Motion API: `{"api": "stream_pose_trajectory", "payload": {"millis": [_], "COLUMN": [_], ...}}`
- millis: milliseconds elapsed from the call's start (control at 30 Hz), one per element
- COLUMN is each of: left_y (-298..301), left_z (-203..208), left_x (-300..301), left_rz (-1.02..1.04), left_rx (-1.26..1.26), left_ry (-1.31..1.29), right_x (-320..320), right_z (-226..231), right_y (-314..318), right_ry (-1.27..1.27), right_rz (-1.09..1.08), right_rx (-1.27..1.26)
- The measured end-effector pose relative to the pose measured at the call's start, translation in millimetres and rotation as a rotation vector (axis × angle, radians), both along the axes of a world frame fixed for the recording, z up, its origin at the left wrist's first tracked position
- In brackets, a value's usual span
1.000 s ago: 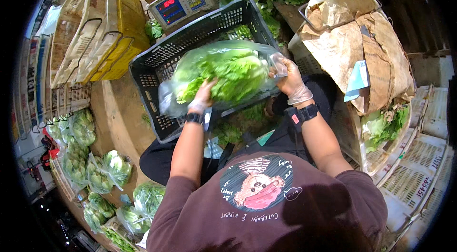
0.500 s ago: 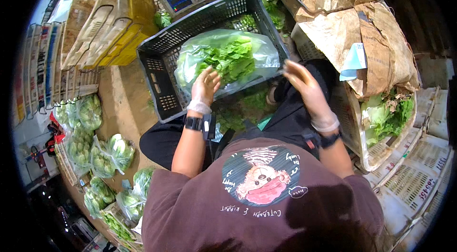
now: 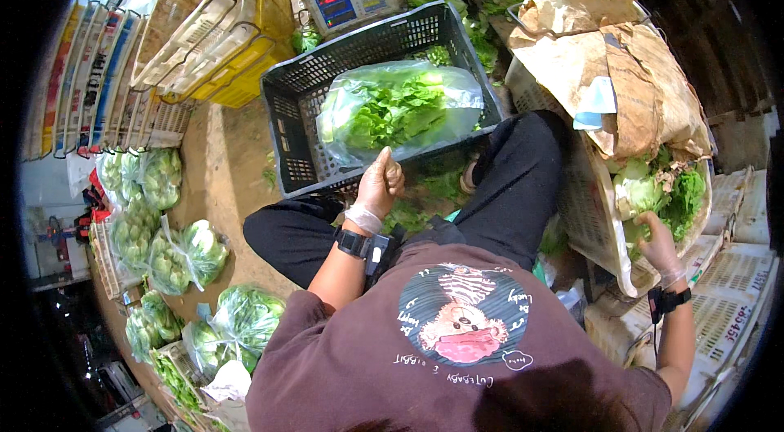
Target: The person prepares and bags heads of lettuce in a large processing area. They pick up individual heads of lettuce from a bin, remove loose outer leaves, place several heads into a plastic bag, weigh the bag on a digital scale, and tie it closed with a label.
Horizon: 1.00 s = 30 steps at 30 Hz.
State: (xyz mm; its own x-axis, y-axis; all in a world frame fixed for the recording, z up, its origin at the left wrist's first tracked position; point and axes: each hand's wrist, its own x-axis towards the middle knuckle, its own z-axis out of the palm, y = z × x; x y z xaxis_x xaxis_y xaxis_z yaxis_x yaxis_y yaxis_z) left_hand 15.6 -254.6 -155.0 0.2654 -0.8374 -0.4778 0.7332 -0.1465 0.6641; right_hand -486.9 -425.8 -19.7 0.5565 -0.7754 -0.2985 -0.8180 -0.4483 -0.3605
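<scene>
A clear plastic bag of green lettuce (image 3: 400, 109) lies in the black plastic crate (image 3: 286, 134) in front of me. My left hand (image 3: 380, 187), in a thin clear glove, is closed in a loose fist at the crate's near edge, with nothing visible in it. Off to the right, my right hand (image 3: 658, 246), gloved too, reaches to the near end of a white basket (image 3: 625, 260). Its fingers are curved and apart, beside the loose lettuce (image 3: 686, 199) there, and I see nothing held. Brown paper (image 3: 612, 64) covers most of that basket.
Behind the crate stands a digital scale display (image 3: 353, 3). Yellow crates (image 3: 253, 48) are stacked at far left, next to more upright crates (image 3: 102, 64). Bagged green vegetables (image 3: 245, 322) lie on the floor at left. White crates (image 3: 719, 301) stand at right.
My right hand has swung from the black crate to the lettuce in the right basket. My left hand has drawn back from the bag and closed. The view has shifted slightly.
</scene>
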Motion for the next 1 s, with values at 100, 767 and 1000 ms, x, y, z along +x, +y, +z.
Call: {"api": "stream_pose_trajectory", "payload": {"millis": [100,767,1000], "left_y": [-4.8,-30.2,-32.3], "left_z": [-5.2,-12.4,-38.0], "left_x": [-0.8,9.6,23.6], "left_rz": [0.007,-0.034,-0.027], "left_rx": [0.026,0.110,0.107], "left_ry": [0.089,-0.119,-0.331], "right_x": [-23.2,-40.1,35.0], "right_z": [-2.0,-28.9,-31.0], "right_y": [11.5,3.8,-26.3], "right_ry": [-0.048,0.043,0.199], "right_rz": [-0.040,0.241,0.303], "right_rx": [0.079,-0.305,-0.669]}}
